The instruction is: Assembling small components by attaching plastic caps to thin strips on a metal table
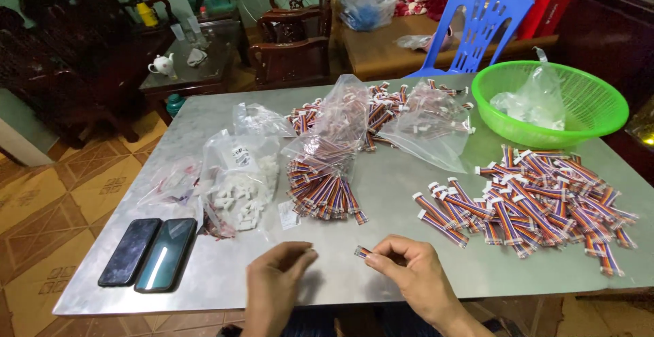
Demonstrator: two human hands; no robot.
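Presently we note the metal table (381,194), the heap of striped cables (538,201), then our hands. Right hand (409,272) pinches one cable end (363,251); left hand (276,276) closes on a tiny white piece, barely visible. Recommend aligning them squarely before pressing.

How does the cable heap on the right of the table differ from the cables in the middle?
The right-hand heap of ribbon cables lies loose and spread flat on the bare table; the middle bundle of ribbon cables spills in a tight stack from a clear plastic bag. The right-hand heap looks wider. Both show the same striped wires with white end connectors.
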